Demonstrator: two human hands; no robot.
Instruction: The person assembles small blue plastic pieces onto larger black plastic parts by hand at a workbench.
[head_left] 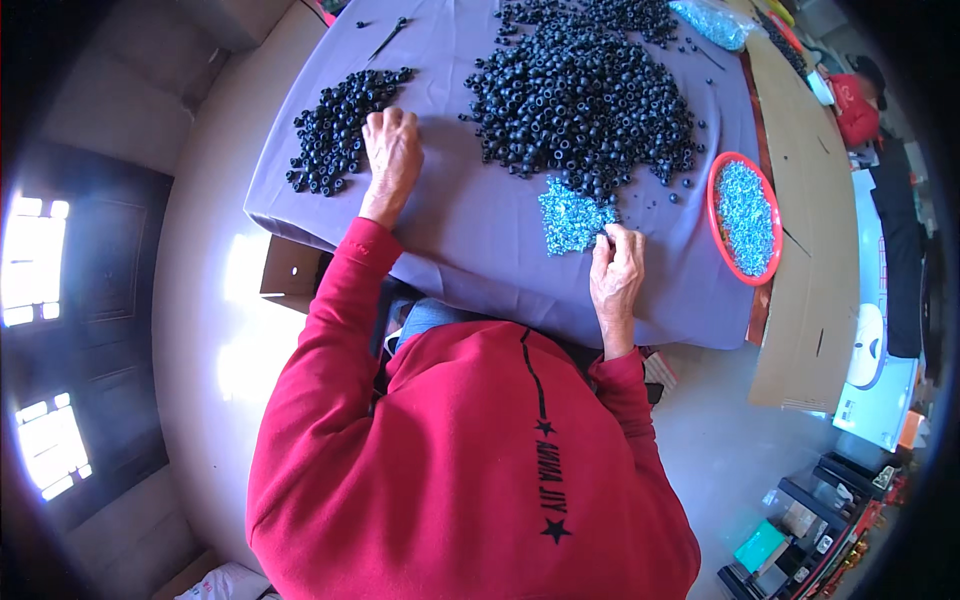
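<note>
My left hand (393,152) rests at the right edge of a smaller pile of black bead-like caps (335,130). Its fingers are curled down and closed, and whatever they hold is hidden beneath them. At the lower right corner of a patch of small shiny blue pieces (570,222), my right hand (617,268) has thumb and fingers pinched together; what is in the pinch is too small to name. A large heap of the same round, hollow black caps (580,100) lies just beyond the blue patch and touches its far edge.
A grey-purple cloth (450,200) covers the table. On the right, a red oval basket (714,215) holds more blue pieces, beside a cardboard sheet (800,250). A clear bag of blue pieces (715,22) lies at the far right. Another person in red (852,108) is beyond.
</note>
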